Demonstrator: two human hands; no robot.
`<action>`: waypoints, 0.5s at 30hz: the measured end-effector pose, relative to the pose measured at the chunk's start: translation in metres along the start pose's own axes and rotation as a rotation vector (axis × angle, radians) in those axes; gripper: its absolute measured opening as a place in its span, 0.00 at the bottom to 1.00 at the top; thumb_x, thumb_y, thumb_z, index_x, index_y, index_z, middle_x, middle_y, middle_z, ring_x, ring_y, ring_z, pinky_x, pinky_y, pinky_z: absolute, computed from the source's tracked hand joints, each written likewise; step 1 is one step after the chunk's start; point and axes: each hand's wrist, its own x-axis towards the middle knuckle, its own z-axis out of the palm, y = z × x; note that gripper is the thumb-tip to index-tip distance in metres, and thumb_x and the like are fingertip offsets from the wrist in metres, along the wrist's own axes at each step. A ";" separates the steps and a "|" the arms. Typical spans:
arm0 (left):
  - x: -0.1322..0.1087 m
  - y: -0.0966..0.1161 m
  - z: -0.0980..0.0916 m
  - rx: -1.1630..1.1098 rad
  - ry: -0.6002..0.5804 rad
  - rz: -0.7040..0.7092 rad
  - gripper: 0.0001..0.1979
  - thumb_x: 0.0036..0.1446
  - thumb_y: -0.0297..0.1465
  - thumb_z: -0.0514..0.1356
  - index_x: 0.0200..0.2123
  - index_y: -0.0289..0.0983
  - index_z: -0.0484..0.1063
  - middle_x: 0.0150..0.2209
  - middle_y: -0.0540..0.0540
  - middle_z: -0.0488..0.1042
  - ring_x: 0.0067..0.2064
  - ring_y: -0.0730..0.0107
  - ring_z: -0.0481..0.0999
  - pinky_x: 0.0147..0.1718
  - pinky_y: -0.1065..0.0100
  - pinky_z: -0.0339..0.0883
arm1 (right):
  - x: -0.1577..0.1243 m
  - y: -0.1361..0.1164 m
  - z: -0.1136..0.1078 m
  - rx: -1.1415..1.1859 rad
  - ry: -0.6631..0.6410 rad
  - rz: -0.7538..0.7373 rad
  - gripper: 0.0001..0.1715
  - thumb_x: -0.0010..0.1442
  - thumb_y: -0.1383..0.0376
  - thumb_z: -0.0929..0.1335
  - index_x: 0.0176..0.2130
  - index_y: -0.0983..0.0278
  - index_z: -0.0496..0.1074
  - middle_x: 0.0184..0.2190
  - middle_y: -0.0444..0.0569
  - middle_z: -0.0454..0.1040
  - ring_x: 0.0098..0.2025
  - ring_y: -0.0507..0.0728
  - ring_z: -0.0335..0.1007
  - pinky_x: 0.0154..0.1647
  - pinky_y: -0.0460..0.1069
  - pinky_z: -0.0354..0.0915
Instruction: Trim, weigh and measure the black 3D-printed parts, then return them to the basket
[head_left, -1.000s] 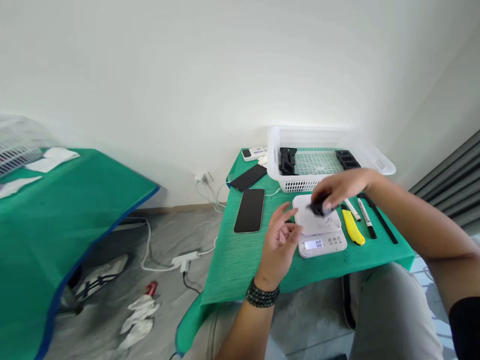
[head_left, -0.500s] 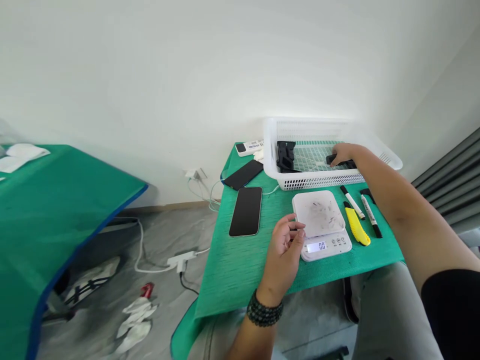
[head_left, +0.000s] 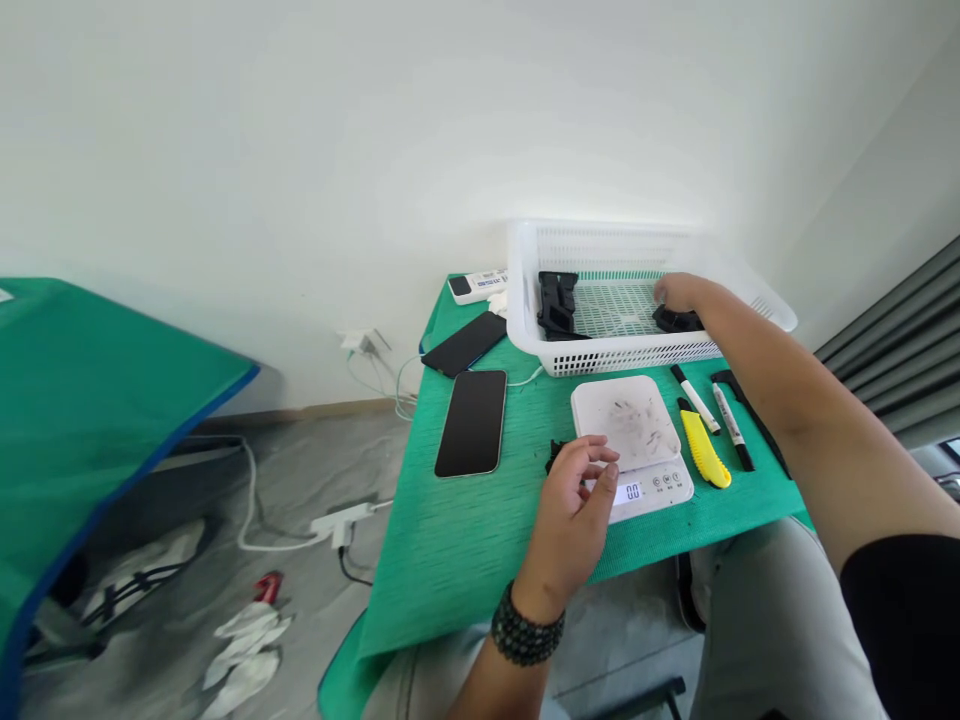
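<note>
Seen from the head camera, the right hand [head_left: 679, 293] reaches into the white basket [head_left: 622, 356] and lies over a black part [head_left: 681, 321], which hides whether it is gripping. The left hand [head_left: 574, 510] is loosely curled and holds nothing. It waits beside the scale [head_left: 626, 420], with a small black bit [head_left: 556, 455] within easy reach.

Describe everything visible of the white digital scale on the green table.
The scale is a small white plastic-looking unit with rounded corners, lying flat on the green table cover, just in front of the white basket. Its square weighing plate carries only dark specks and smudges. The front strip holds a lit display reading 0.0 and three round buttons. The left hand overlaps its front-left corner; a yellow utility knife lies close beside its right edge.
</note>
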 end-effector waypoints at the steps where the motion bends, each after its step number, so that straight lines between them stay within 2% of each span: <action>1: 0.000 0.000 0.001 0.001 0.003 0.005 0.15 0.64 0.42 0.60 0.42 0.37 0.78 0.58 0.37 0.71 0.42 0.64 0.76 0.39 0.63 0.71 | 0.000 0.000 0.000 0.001 0.010 0.014 0.22 0.53 0.69 0.77 0.49 0.65 0.82 0.50 0.60 0.82 0.55 0.67 0.76 0.54 0.56 0.69; 4: 0.001 0.002 0.003 0.000 0.003 0.019 0.15 0.64 0.42 0.60 0.42 0.37 0.77 0.56 0.37 0.73 0.41 0.64 0.75 0.39 0.62 0.72 | -0.002 0.000 0.002 0.030 -0.029 0.060 0.15 0.54 0.67 0.78 0.43 0.69 0.83 0.41 0.62 0.82 0.48 0.68 0.79 0.50 0.58 0.72; 8: 0.001 0.003 0.003 0.063 -0.015 0.050 0.14 0.64 0.42 0.59 0.42 0.38 0.76 0.53 0.38 0.76 0.41 0.63 0.75 0.42 0.61 0.72 | -0.007 -0.002 0.005 0.135 -0.163 0.075 0.10 0.56 0.65 0.78 0.39 0.67 0.83 0.30 0.55 0.81 0.36 0.62 0.80 0.40 0.55 0.76; 12: 0.000 0.005 0.004 0.108 -0.025 0.045 0.15 0.64 0.42 0.57 0.43 0.38 0.76 0.51 0.38 0.77 0.41 0.63 0.76 0.40 0.62 0.72 | -0.011 -0.006 0.004 0.238 -0.214 0.012 0.11 0.58 0.67 0.76 0.43 0.62 0.84 0.34 0.51 0.83 0.40 0.59 0.81 0.40 0.51 0.77; 15: 0.000 0.008 0.004 0.132 -0.044 0.038 0.16 0.64 0.43 0.56 0.43 0.38 0.76 0.51 0.38 0.78 0.41 0.62 0.76 0.39 0.62 0.72 | -0.011 -0.008 0.001 0.267 -0.261 -0.004 0.09 0.58 0.68 0.76 0.41 0.61 0.84 0.37 0.52 0.84 0.43 0.60 0.81 0.44 0.51 0.77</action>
